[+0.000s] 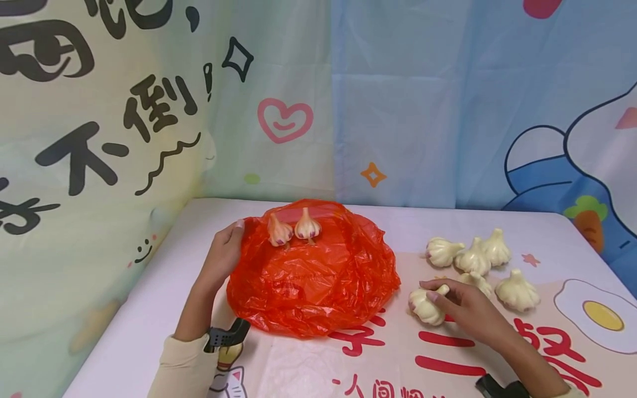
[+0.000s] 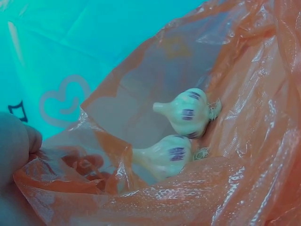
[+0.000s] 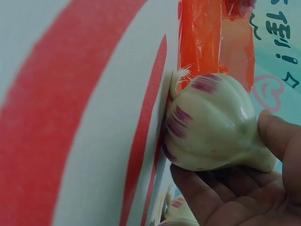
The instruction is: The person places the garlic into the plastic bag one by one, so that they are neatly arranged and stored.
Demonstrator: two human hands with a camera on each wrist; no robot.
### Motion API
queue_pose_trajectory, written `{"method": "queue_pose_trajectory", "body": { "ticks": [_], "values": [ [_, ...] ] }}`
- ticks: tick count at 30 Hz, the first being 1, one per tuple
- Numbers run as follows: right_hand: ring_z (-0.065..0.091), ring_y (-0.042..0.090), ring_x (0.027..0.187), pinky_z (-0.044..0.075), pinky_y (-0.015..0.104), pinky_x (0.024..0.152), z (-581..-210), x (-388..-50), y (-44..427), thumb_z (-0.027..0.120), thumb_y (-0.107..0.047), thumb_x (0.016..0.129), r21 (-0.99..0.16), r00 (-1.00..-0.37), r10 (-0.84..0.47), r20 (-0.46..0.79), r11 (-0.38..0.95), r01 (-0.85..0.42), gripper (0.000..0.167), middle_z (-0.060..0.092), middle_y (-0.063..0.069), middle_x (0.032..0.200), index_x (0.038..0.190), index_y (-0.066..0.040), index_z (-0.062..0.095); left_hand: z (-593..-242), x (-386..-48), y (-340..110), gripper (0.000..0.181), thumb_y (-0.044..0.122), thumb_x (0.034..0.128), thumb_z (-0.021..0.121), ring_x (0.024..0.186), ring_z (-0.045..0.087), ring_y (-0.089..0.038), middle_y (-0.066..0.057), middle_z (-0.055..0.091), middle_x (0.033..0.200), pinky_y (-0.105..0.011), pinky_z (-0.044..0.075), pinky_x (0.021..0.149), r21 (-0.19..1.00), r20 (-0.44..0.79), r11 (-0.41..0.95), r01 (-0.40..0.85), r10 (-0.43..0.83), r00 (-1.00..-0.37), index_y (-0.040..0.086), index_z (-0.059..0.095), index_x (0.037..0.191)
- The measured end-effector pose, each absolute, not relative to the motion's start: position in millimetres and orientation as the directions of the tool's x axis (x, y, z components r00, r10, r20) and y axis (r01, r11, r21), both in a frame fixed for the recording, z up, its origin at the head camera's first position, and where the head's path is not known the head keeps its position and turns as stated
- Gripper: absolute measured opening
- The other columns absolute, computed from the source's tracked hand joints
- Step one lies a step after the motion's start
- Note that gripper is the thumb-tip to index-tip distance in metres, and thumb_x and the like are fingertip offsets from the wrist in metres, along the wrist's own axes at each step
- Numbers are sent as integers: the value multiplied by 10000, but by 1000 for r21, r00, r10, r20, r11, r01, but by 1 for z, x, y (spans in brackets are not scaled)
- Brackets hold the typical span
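Note:
A red plastic bag [image 1: 318, 287] lies spread open on the table, its mouth facing up. My left hand [image 1: 226, 251] pinches the bag's left rim between thumb and fingers; the fingers show through the film in the left wrist view. Inside the bag sit two garlic bulbs, one on the left [image 1: 280, 230] and one on the right [image 1: 307, 225]. To the right of the bag, my right hand [image 1: 470, 309] grips another garlic bulb [image 1: 425, 307] by its neck side. In the right wrist view that bulb [image 3: 211, 122] shows purple streaks and a root tuft, close to the tabletop.
Several more garlic bulbs lie at the right, among them one beside the right hand [image 1: 517, 291] and one at the back [image 1: 442, 252]. The white table [image 1: 413, 226] has a printed mat with red lettering. A patterned curtain [image 1: 398, 110] hangs behind.

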State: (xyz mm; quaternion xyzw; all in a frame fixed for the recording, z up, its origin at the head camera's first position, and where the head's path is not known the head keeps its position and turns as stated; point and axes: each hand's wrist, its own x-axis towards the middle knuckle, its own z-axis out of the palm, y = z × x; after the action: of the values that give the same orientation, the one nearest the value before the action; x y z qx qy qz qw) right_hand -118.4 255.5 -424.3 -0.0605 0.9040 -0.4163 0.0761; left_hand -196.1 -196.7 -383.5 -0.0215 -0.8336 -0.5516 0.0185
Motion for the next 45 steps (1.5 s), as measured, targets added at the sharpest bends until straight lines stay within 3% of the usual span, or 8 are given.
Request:
{"method": "queue_pose_trajectory", "body": {
  "ticks": [9,17,28,32,39,45],
  "values": [
    [587,168,933,523,241,694,-421,-119,254,628,-312,959,-786,-987,-156,-25,613,-77,360,643,83,1241,1229,-76,662,-383,-196,-198,585,470,1047,301,1146,554,-306,-147,578,1290,-476,452,990,918,58,391,59,15,-998,36,531,1364],
    [567,189,1111,517,209,781,-416,-119,249,613,-328,965,-799,-987,-158,-9,594,-88,348,651,-8,1244,1248,-131,661,-382,-197,-198,589,476,1045,300,1140,558,-307,-147,579,1288,-470,460,980,919,52,391,55,18,-998,37,523,1368],
    [482,-61,1111,523,236,769,-408,-123,237,618,-289,967,-791,-970,-221,98,575,-211,296,660,-48,1223,1240,-185,670,-383,-196,-200,578,469,1049,293,1105,567,-304,-145,589,1264,-461,473,968,914,49,403,50,11,-999,42,535,1354],
    [532,-20,1084,536,242,763,-407,-128,232,625,-274,964,-806,-964,-238,121,543,-236,287,667,-48,1207,1226,-167,677,-383,-197,-200,578,470,1048,297,1121,557,-305,-146,582,1276,-467,460,983,918,46,394,46,11,-999,43,535,1357],
    [600,165,1054,541,243,756,-403,-137,221,640,-287,953,-811,-963,-233,138,531,-245,285,675,-16,1186,1199,-150,680,-381,-196,-201,581,472,1046,305,1119,555,-302,-142,582,1273,-470,460,983,927,49,372,46,3,-999,44,530,1368],
    [605,203,1016,552,264,750,-397,-147,209,673,-266,931,-848,-959,-242,149,467,-250,278,665,13,1201,1183,-151,692,-381,-195,-200,590,475,1044,301,1119,539,-304,-152,580,1254,-483,440,1001,929,42,369,39,2,-999,31,530,1359]
  ]
}}
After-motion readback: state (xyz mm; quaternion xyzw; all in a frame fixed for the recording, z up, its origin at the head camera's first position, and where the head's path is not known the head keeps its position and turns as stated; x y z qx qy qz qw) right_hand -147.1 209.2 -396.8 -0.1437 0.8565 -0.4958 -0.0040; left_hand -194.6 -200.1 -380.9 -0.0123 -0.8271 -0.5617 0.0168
